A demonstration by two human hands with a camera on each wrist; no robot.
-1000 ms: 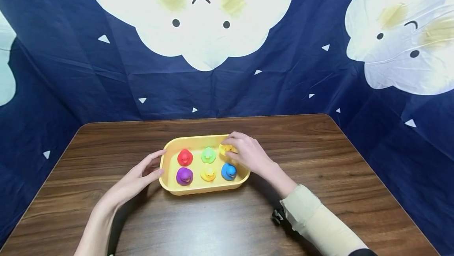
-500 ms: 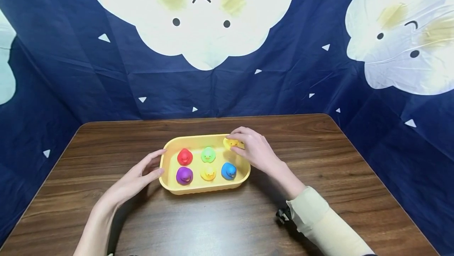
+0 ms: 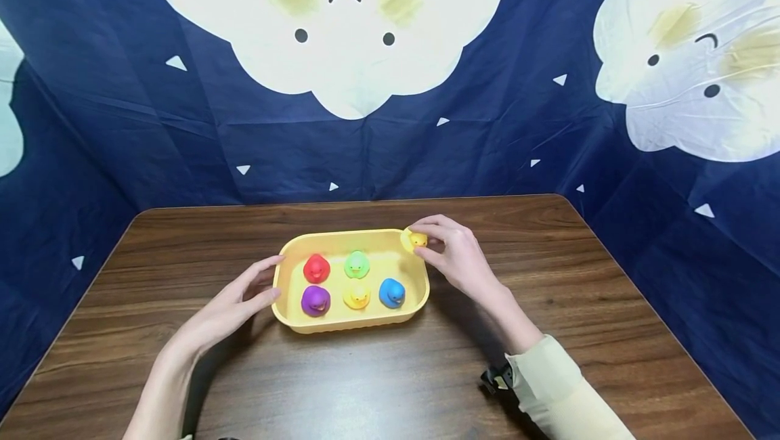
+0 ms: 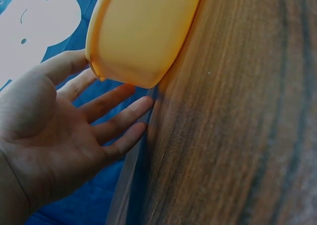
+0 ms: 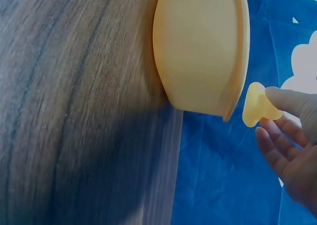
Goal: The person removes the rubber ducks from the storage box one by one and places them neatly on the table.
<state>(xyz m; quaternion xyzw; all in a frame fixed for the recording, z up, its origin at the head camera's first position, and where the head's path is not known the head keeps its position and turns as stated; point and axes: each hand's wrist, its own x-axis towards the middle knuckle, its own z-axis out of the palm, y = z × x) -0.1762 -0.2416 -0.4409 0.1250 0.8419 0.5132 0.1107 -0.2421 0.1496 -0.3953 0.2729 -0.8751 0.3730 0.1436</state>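
Note:
In the head view a yellow tray (image 3: 350, 325) holds a red duck (image 3: 316, 269), a green duck (image 3: 356, 265), a purple duck (image 3: 315, 300), a yellow duck (image 3: 357, 296) and a blue duck (image 3: 392, 293). Another yellow duck (image 3: 415, 240) is pinched between thumb and fingers of my right hand (image 3: 457, 254), over the tray's far right corner. The right wrist view shows this duck (image 5: 257, 105) beside the tray's rim, clear of it. My left hand (image 3: 227, 310), fingers spread and relaxed, touches the tray's left end; in the left wrist view its thumb is at the rim (image 4: 94, 36).
The tray stands on a brown wooden table (image 3: 341, 386). Behind the table hangs a dark blue cloth (image 3: 292, 149) with white clouds and small white triangles. A small black object (image 3: 496, 380) is by the right sleeve (image 3: 560, 386).
My right hand has moved right and slightly away with the yellow duck, from inside the tray to its far right corner. My left hand stays at the tray's left end.

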